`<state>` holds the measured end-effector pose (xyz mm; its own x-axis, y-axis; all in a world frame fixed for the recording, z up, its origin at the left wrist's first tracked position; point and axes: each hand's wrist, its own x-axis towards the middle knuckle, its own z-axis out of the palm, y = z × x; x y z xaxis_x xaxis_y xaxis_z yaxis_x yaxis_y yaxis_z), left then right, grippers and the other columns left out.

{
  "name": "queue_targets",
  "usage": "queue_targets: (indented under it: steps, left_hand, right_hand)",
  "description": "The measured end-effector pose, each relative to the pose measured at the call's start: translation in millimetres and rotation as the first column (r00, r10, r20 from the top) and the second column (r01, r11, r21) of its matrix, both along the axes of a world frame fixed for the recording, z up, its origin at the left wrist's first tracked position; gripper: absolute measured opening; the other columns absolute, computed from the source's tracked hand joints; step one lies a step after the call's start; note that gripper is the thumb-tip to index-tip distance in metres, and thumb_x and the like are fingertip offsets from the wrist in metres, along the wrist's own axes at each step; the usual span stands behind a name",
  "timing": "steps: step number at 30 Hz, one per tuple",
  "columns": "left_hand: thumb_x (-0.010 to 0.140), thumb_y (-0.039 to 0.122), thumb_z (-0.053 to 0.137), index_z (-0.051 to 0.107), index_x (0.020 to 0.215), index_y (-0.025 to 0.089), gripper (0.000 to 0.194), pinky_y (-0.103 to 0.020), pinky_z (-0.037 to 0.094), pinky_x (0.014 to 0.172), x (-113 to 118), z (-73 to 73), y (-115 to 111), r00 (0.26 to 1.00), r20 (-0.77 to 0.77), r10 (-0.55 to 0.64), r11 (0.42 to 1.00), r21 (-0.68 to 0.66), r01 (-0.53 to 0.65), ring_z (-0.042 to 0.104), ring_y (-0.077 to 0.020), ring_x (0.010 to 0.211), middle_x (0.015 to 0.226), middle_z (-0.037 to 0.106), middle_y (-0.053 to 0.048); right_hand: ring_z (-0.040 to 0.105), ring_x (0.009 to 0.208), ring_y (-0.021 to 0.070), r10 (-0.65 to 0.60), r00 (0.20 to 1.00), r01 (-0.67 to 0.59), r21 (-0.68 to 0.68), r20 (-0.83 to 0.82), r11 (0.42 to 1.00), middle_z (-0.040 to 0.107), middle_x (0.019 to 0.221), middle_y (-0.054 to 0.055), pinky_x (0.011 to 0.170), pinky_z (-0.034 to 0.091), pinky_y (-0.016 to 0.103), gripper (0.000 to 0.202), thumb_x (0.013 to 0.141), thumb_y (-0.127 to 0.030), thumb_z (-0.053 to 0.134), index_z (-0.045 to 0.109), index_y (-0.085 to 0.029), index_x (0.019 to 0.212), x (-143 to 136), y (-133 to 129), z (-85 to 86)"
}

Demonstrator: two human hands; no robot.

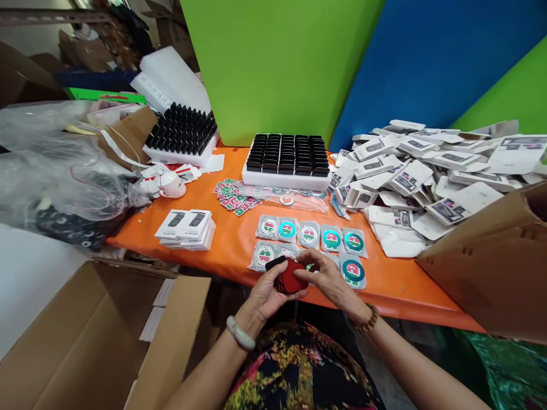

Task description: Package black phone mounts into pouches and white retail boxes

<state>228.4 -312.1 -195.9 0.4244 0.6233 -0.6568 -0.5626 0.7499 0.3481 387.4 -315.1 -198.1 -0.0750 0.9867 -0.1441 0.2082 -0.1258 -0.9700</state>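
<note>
My left hand [267, 296] grips a small black object with a red round face [294, 277] near the table's front edge. What kind of object it is, I cannot make out. From the other side, the thumb and fingers of my right hand [327, 279] close on the red face. Just beyond both hands lie two rows of wrapped round stickers [308, 233], green, white, red and teal; my hands partly cover the front row.
Black pieces stand in a white foam tray [286, 181], with a second foam tray [209, 154] to its left. Flat white boxes [186, 230] are stacked at left. Many boxes [410, 176] pile up at right beside a carton [482, 267]. An open carton [188, 324] stands lower left.
</note>
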Motion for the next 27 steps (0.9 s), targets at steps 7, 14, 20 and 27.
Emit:
queue_targets:
  steps: [7,14,20,27]
  left_hand:
    - [0.081,0.02,0.066,0.063,0.097,0.008,0.019,-0.032,0.057,0.057,-19,-1.6,3,0.995,-0.076,0.066,0.998,0.02,-0.065,0.067,-0.0215,0.074,0.084,0.071,-0.012]
    - [0.082,0.026,0.067,0.061,0.097,0.009,0.023,-0.031,0.055,0.053,-44,-5.3,11,0.976,-0.101,0.192,0.981,0.013,-0.191,0.069,-0.0235,0.067,0.08,0.073,-0.013]
    - [0.091,0.023,0.053,0.062,0.098,0.009,0.019,-0.037,0.058,0.068,-56,-0.8,11,0.971,-0.025,0.239,0.968,-0.066,-0.241,0.071,-0.0239,0.076,0.085,0.074,-0.013]
    - [0.088,0.017,0.056,0.063,0.099,0.009,0.016,-0.056,0.055,0.081,-62,-6.5,7,0.958,-0.013,0.287,0.958,0.0,-0.287,0.07,-0.0267,0.086,0.089,0.074,-0.013]
  right_hand:
    - [0.046,0.061,0.0117,0.214,0.977,-0.214,-0.073,-0.009,0.974,0.055,0.068,-0.002,0.056,0.038,0.026,0.017,0.063,-0.028,0.067,0.055,-0.02,0.071,-5,31,12.4]
    - [0.037,0.04,0.0065,0.089,0.971,-0.133,-0.197,-0.221,0.971,0.048,0.05,-0.008,0.041,0.025,0.021,0.036,0.059,-0.038,0.074,0.046,-0.021,0.075,-7,87,-0.5]
    - [0.043,0.041,0.0087,0.004,0.997,-0.013,-0.121,-0.072,0.993,0.048,0.048,-0.008,0.042,0.032,0.022,0.029,0.062,-0.034,0.067,0.044,-0.022,0.073,-34,134,-25.0]
    - [0.047,0.053,0.0125,0.016,0.965,-0.019,0.009,0.264,1.0,0.051,0.056,-0.004,0.055,0.038,0.027,0.015,0.062,-0.018,0.062,0.048,-0.021,0.067,-49,159,-42.1]
